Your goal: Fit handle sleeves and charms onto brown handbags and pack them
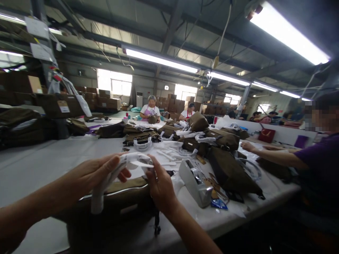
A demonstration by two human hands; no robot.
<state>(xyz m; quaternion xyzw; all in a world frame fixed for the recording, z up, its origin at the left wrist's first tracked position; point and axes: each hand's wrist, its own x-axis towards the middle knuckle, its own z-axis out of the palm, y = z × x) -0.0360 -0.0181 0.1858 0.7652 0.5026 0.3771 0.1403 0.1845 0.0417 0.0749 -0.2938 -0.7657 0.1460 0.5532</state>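
White tabletop [29,165] stretches left of the olive-brown bag [111,218], with piled bags [225,167] bounding the far right. Left hand [99,173] and right hand [162,187] grip the white-wrapped handle [134,157], above the bag.

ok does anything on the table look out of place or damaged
Past the tape dispenser, bags lie in an untidy heap, some tipped over, white strips strewn among them. No damage shows on the near bag.

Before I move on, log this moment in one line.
left hand: holding white-wrapped curved handle | right hand: holding same handle | below: olive fabric bag, silver zipper | at right: grey boxy tape dispenser
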